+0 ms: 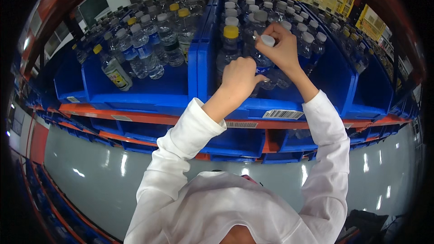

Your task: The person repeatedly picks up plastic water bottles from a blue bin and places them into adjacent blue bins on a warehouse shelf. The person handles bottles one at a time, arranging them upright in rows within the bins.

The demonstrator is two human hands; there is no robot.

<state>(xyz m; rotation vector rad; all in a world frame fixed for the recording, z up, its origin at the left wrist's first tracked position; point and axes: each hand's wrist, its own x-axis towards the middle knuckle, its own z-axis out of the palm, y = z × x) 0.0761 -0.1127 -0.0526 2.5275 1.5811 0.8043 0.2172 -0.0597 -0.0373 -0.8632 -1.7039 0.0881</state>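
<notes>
Inside the blue plastic bin [322, 100] ahead of me, my right hand [283, 49] pinches the white cap [268, 40] of a clear plastic bottle [263, 61] with a blue label. My left hand [238, 74] is at that bottle's left side, low down, fingers curled and thumb pointing right towards its lower part. Whether the left fingers grip the bottle is hidden. Just beyond the left hand stands a bottle with a yellow cap [231, 32]. Rows of white-capped bottles [308, 38] stand behind and to the right of my right hand.
A blue divider wall [197, 64] separates this bin from a left one holding several bottles, including a leaning yellow-capped bottle [115, 73]. An orange shelf beam [162, 118] with barcode labels runs below. Lower blue bins [234, 144] sit above the grey floor [98, 189].
</notes>
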